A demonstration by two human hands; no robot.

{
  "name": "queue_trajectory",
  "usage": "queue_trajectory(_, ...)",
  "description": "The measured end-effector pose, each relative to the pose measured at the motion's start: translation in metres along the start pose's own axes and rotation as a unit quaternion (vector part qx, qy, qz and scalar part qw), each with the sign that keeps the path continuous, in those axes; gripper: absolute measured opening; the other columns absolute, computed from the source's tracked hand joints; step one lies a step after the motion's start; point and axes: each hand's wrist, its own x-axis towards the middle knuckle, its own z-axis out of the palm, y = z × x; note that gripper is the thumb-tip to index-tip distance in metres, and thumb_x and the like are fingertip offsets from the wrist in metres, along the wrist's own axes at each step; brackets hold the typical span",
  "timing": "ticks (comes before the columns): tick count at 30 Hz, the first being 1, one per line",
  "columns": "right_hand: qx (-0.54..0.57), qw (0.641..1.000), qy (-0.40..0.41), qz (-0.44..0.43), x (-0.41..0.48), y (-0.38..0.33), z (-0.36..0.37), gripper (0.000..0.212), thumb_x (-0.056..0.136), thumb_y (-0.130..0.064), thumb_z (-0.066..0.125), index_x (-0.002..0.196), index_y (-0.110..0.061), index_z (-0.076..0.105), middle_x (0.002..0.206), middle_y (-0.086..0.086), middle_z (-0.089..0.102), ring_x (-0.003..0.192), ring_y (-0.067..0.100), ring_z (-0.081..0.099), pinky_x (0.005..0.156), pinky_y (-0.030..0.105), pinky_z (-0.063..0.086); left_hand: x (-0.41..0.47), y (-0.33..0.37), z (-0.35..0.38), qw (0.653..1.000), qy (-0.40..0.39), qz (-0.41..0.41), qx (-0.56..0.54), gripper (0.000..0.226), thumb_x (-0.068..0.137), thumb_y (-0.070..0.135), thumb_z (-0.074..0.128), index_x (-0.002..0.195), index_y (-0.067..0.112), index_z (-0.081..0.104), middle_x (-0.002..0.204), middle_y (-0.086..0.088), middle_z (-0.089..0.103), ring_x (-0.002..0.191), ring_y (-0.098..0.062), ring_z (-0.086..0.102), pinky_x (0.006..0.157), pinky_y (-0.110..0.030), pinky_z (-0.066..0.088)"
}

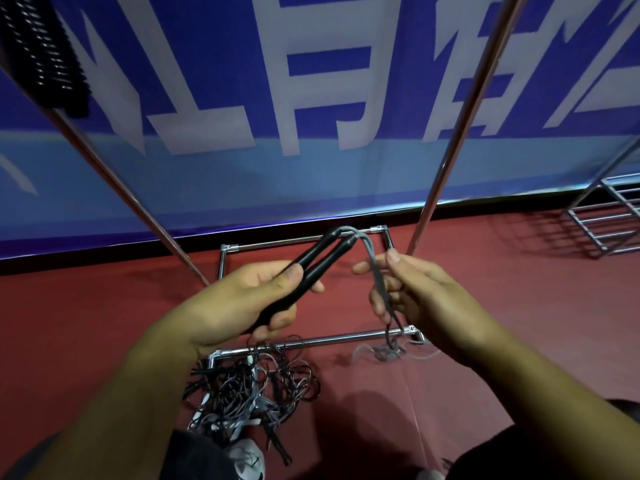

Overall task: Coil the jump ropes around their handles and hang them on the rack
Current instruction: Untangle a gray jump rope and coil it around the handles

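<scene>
My left grip (242,301) clasps both black handles (322,252); my right grip (422,292) pinches the grey rope (370,252)

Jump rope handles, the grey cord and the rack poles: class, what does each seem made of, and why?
Handles: probably plastic or rubber, smooth black with faint sheen. Cord: likely flexible plastic, grey, bending smoothly. Rack poles: polished metal, bright reflective streaks.

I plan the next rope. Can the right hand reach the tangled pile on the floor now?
Probably not yet: the right hand holds the grey cord, and the pile lies lower, beneath the left hand gripping the black handles.
</scene>
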Motion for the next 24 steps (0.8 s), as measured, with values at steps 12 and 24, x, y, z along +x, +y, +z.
queue_trajectory(12, -0.394, 0.869, 0.202, -0.222, 0.008, 0.013, 0.000, 0.019, 0.087, -0.017, 0.078, 0.073, -0.018, 0.065, 0.072, -0.013, 0.064, 0.073, 0.000, 0.064, 0.072, 0.007, 0.043, -0.002, 0.000, 0.001, 0.998, -0.056, -0.027, -0.009, 0.042, 0.099, 0.054, 0.049, 0.107, 0.021, 0.074, 0.054, -0.003, 0.045, 0.039, -0.010, 0.034, 0.044, -0.020, 0.032)
queue_trajectory(24, -0.248, 0.963, 0.066, -0.083, 0.006, 0.001, 0.008, 0.031, 0.102, -0.023, 0.058, 0.075, -0.010, 0.058, 0.060, -0.007, 0.039, 0.055, 0.009, 0.036, 0.054, 0.026, 0.032, -0.010, -0.005, -0.005, 0.989, -0.125, -0.037, -0.076, 0.041, 0.098, 0.055, 0.054, 0.101, 0.017, 0.071, 0.049, 0.002, 0.039, 0.034, -0.007, 0.029, 0.043, -0.030, 0.017)
